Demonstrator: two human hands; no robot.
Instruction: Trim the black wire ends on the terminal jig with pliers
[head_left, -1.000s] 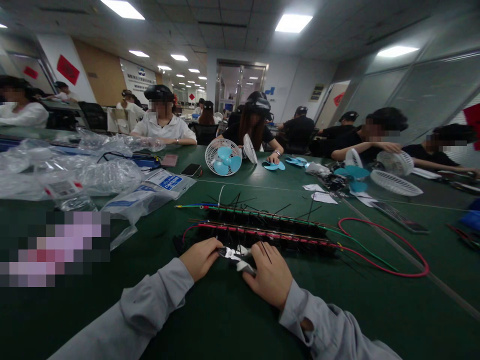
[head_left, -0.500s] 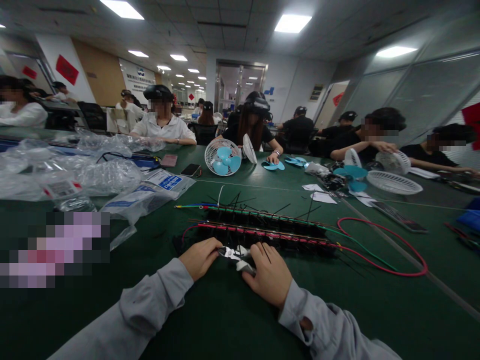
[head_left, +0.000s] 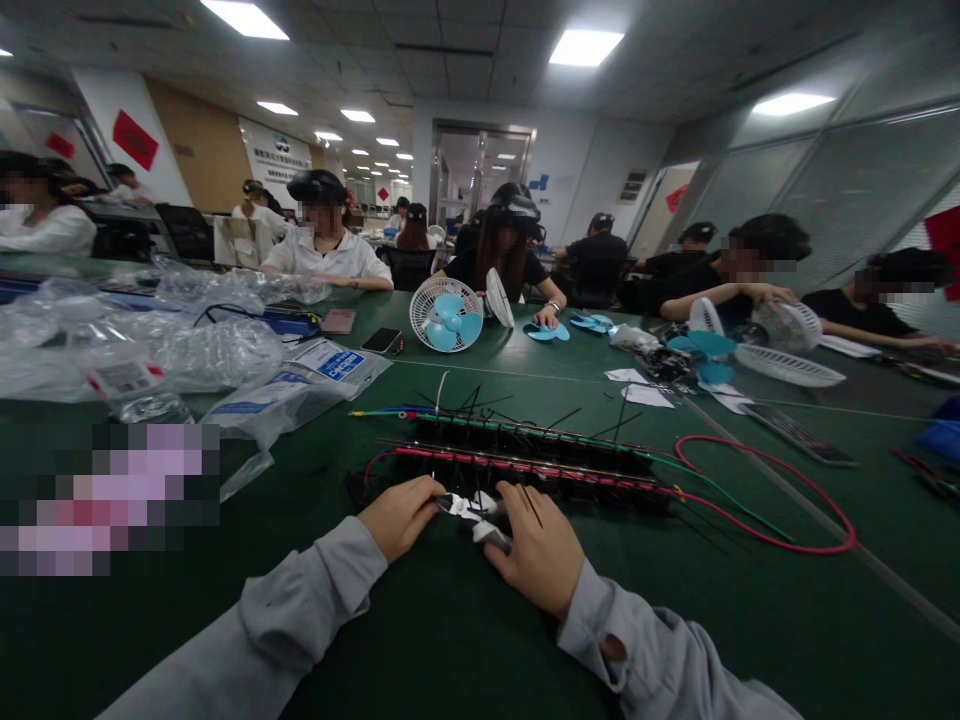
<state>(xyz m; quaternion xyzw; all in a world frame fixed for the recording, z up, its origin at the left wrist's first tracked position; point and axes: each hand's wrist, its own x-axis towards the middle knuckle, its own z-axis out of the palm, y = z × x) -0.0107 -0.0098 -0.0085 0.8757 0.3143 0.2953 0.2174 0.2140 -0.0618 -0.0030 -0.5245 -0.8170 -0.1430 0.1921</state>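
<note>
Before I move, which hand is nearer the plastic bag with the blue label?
Left. The left hand, by the tip of the pliers, is nearer the camera than the bag and to its right; the right hand, on their handles, is farther right.

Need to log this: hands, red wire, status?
Right hand holds pliers, handles apart. Left hand at pliers' tip. Red wire just beyond, black strands jutting up nearby.

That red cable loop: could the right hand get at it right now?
Probably, once free: the right hand is holding the pliers, but the red cable loop lies on the green tabletop to its right, and nothing seems to cover it.
</note>
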